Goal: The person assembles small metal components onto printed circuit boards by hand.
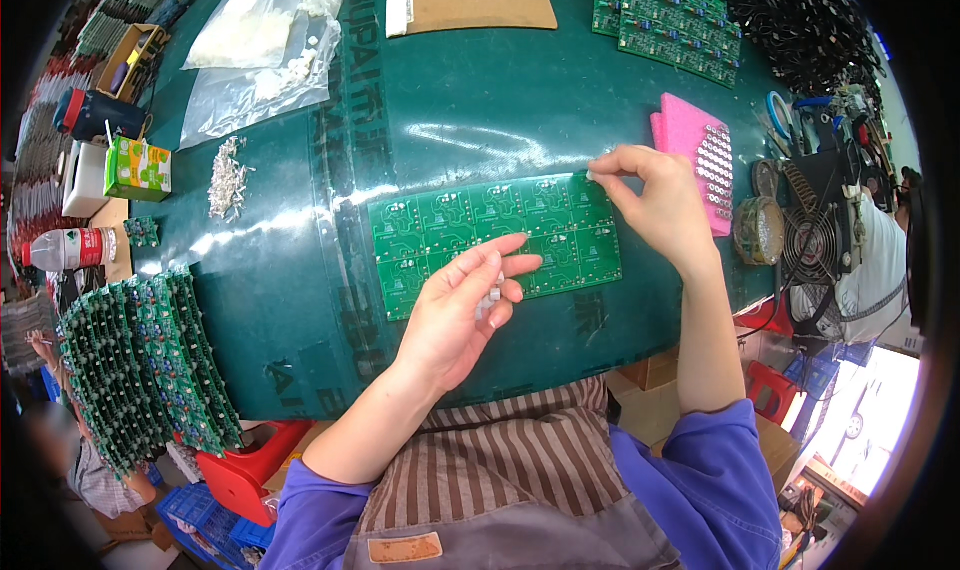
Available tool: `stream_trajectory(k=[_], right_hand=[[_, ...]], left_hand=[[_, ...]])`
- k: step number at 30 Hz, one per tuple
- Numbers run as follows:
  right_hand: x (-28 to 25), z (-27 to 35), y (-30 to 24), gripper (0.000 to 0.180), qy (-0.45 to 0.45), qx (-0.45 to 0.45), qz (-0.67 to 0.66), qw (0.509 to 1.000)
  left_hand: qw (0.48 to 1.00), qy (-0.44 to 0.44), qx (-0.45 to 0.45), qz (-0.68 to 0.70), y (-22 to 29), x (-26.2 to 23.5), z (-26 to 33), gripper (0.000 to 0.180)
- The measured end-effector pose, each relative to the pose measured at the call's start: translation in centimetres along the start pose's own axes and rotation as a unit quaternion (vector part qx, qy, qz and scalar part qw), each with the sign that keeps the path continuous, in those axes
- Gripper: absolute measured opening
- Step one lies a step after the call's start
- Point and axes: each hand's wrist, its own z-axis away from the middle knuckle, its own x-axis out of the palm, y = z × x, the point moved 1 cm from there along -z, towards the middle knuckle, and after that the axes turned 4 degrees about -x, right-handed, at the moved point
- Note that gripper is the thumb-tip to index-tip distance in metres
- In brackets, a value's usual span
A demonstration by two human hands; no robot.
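A green circuit board panel (570,255), divided into several like sections, lies flat on the table in front of me. My left hand (455,315) is over its lower middle, fingers curled around a few small white plastic parts (490,298). At the board's far right corner, my right hand (655,195) is pinched, thumb and forefinger together. Whatever is between those fingertips is too small to make out. Beside the right hand stands a pink foam block (680,120) set with rows of small round metal-looking parts (714,165).
Left on the green table (270,320) are a pile of small white pieces (228,178), clear bags (255,95), a green carton (138,168) and stacked populated boards (150,360). More boards (680,25), black cables (800,25), a tape roll (758,232) and a fan (808,242) are at right.
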Motion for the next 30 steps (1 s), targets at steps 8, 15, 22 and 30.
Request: stream_trajectory(k=[8,15,22,30], right_hand=[[0.9,0.8,0.2,0.005,0.054,0.01,-0.025,0.998],[1.0,0.9,0.2,0.006,0.064,-0.001,-0.029,0.998],[0.6,1.6,0.5,0.008,0.06,-0.034,-0.026,0.997],[-5.4,2.3,4.7,0.01,0.218,-0.003,0.285,0.933]], left_hand=[[0.999,-0.014,-0.006,0.034,0.2,-0.3,0.0,0.033],[1.0,-0.023,-0.013,0.012,0.1,-0.3,0.1,0.035],[0.999,-0.026,0.01,-0.043,-0.5,-0.3,0.0,0.025],[0.994,-0.03,0.047,-0.095,-0.7,-0.1,0.0,0.018]])
